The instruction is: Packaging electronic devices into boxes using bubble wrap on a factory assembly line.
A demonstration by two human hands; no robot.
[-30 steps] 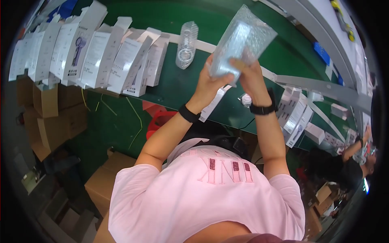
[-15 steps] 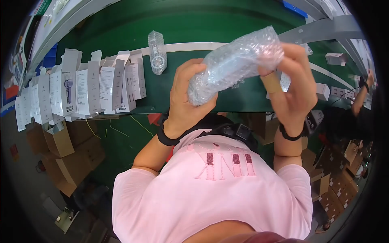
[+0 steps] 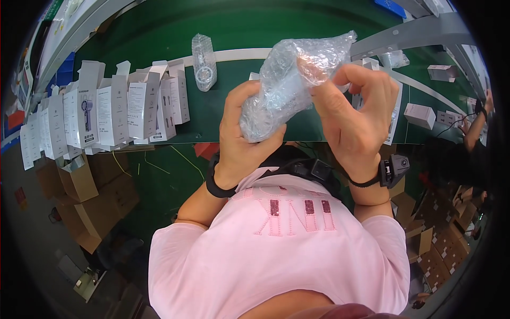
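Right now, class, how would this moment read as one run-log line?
Left hand: holds bubble-wrapped parcel | Right hand: touches parcel's upper end | Table: white boxes at left, second wrapped parcel right of boxes

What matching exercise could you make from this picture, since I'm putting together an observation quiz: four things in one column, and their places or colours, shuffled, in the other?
Column one:
1. bubble-wrap bag
2. white boxes
3. shirt
4. table

Column two:
A. green
B. held in the person's left hand
C. pink
D. standing in a row on the left of the picture

Right pairs: 1-B, 2-D, 3-C, 4-A
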